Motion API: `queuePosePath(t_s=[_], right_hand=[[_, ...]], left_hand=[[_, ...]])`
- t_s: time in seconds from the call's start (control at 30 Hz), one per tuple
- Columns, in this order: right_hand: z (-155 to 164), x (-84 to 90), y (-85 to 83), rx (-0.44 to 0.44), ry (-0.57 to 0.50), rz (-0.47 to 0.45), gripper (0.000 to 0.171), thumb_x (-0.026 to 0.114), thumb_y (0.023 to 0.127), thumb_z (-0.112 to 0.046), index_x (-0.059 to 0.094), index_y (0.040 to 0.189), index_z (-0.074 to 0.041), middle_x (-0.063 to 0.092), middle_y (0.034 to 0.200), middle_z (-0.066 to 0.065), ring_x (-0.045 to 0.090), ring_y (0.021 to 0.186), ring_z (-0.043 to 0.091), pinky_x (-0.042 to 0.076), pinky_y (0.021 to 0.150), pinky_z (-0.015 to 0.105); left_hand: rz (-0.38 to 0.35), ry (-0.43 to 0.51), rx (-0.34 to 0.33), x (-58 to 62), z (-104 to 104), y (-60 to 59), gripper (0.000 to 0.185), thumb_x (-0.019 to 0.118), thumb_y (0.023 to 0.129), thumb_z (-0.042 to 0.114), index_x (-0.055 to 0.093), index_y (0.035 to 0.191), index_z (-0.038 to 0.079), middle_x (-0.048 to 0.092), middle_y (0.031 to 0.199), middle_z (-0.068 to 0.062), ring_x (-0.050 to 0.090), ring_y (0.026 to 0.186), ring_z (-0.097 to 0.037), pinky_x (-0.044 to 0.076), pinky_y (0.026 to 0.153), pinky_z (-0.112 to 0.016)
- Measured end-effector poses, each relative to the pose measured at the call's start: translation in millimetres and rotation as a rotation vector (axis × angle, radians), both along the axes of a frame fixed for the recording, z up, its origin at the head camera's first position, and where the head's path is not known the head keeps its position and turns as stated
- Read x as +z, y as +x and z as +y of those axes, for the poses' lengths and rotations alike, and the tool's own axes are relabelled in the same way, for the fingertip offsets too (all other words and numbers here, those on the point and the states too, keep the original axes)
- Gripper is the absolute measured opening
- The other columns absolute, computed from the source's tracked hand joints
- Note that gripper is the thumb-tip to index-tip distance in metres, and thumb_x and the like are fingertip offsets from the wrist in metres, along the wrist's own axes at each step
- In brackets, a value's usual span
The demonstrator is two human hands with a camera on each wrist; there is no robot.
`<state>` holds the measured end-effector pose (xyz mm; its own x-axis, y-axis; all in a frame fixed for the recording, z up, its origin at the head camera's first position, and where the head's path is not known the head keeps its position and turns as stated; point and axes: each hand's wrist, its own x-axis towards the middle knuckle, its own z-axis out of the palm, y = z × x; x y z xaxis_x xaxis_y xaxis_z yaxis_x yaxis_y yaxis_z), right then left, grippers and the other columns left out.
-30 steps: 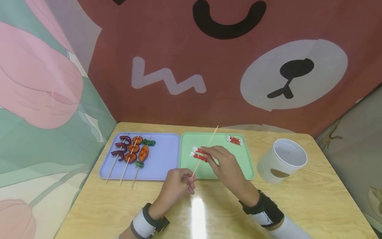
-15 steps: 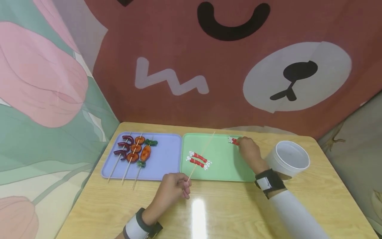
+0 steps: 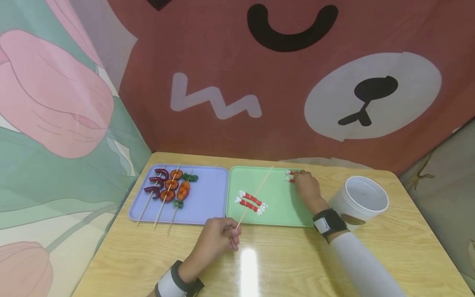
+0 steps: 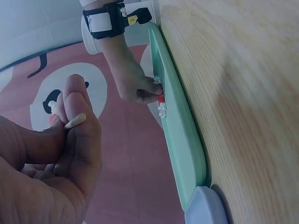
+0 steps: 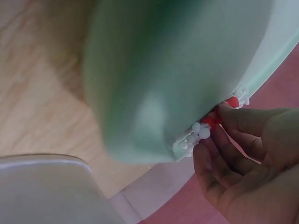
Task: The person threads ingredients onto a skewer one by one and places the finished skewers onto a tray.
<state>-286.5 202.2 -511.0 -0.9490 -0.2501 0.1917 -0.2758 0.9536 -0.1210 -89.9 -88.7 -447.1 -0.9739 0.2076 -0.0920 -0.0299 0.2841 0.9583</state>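
purple tray (image 3: pixel 208 202) at left, three loaded skewers (image 3: pixel 167 194) on it. your left hand (image 3: pixel 219 237) sits near the table edge, fingers curled round the butt of a bamboo skewer (image 3: pixel 256 194), which slants over the green tray (image 3: pixel 278 206) through two red rolls (image 3: pixel 251 201). your right hand (image 3: pixel 306 185) pinches another red roll pair (image 3: pixel 290 176) in the tray's far corner. white cup (image 3: pixel 361 200) just right.

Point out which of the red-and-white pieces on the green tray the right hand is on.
The red-and-white piece at the green tray's far right corner: the right hand's fingers pinch it. The other pair lies untouched mid-tray, on the skewer.
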Motion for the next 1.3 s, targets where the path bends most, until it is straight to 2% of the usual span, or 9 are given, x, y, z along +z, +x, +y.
queuePosePath(t_s=[0.13,0.27,0.37,0.47,0.63,0.77,0.9,1.0,1.3], right_hand=[[-1,-0.7,0.5,0.023,0.032,0.018,0.009,0.060,0.083,0.010,0.066,0.088,0.005,0.064,0.083,0.021,0.065,0.075,0.038,0.054,0.055,0.048],[-2,0.4,1.3,0.042,0.050,0.015,0.009,0.062,0.082,0.009,0.067,0.085,0.003,0.065,0.082,0.019,0.065,0.076,0.037,0.055,0.059,0.050],[-5,7.3,2.3,0.048,0.013,0.038,0.010,0.066,0.083,0.005,0.070,0.089,0.000,0.066,0.083,0.017,0.065,0.078,0.034,0.054,0.063,0.051],[-11,22.2,4.4,0.070,-0.127,0.072,0.014,0.069,0.084,0.000,0.071,0.098,-0.002,0.067,0.088,0.016,0.065,0.082,0.032,0.055,0.067,0.049],[-29,67.2,18.8,0.131,-0.459,0.053,0.021,0.066,0.090,-0.007,0.066,0.110,-0.002,0.064,0.097,0.012,0.063,0.088,0.026,0.056,0.072,0.041],[-42,103.2,39.7,0.170,-0.577,0.034,0.023,0.066,0.092,-0.013,0.066,0.114,-0.007,0.063,0.098,0.006,0.062,0.090,0.020,0.057,0.077,0.039],[-52,125.5,56.9,0.218,-0.587,0.048,0.025,0.068,0.090,-0.015,0.068,0.114,-0.010,0.064,0.097,0.002,0.063,0.088,0.015,0.058,0.076,0.034],[-57,134.2,64.9,0.244,-0.583,0.061,0.025,0.069,0.089,-0.015,0.068,0.114,-0.010,0.064,0.096,0.001,0.064,0.086,0.014,0.058,0.074,0.033],[-61,139.2,71.9,0.255,-0.561,0.104,0.025,0.070,0.088,-0.014,0.068,0.113,-0.010,0.064,0.098,0.003,0.066,0.088,0.018,0.056,0.068,0.038]], left_hand=[[0.012,-0.013,-0.004,-0.8,-1,0.2,0.013,0.058,0.089,-0.007,0.068,0.082,0.000,0.064,0.064,-0.007,0.066,0.054,-0.016,0.060,0.054,-0.032],[0.020,-0.028,-0.006,-2.3,-1,0.5,0.014,0.058,0.089,-0.006,0.068,0.082,0.001,0.063,0.064,-0.005,0.066,0.054,-0.016,0.060,0.054,-0.033],[0.016,-0.025,-0.005,-2.8,-1,0.3,0.014,0.059,0.089,-0.006,0.069,0.082,0.002,0.064,0.064,-0.005,0.066,0.055,-0.016,0.060,0.055,-0.034],[0.014,-0.025,-0.007,-3.0,-1,0.2,0.015,0.059,0.089,-0.006,0.069,0.082,0.002,0.063,0.064,-0.004,0.066,0.055,-0.016,0.060,0.055,-0.034],[0.020,-0.043,-0.009,-2.6,-1,0.2,0.014,0.059,0.088,-0.006,0.069,0.081,0.003,0.063,0.064,-0.004,0.065,0.055,-0.015,0.060,0.055,-0.034],[0.026,-0.048,-0.004,-0.6,-1,-0.2,0.013,0.060,0.088,-0.006,0.068,0.082,0.001,0.063,0.064,-0.005,0.065,0.054,-0.014,0.059,0.054,-0.033],[0.036,-0.054,0.003,0.6,-1,-1.4,0.011,0.061,0.087,-0.006,0.068,0.082,0.000,0.064,0.064,-0.006,0.064,0.054,-0.014,0.059,0.054,-0.031],[0.045,-0.061,0.009,0.7,-1,-2.0,0.011,0.061,0.087,-0.006,0.068,0.082,0.000,0.064,0.065,-0.006,0.064,0.054,-0.014,0.059,0.053,-0.031],[0.058,-0.074,0.015,-1.5,-1,-2.3,0.013,0.059,0.087,-0.009,0.069,0.083,-0.001,0.064,0.064,-0.004,0.064,0.054,-0.013,0.059,0.053,-0.031]])
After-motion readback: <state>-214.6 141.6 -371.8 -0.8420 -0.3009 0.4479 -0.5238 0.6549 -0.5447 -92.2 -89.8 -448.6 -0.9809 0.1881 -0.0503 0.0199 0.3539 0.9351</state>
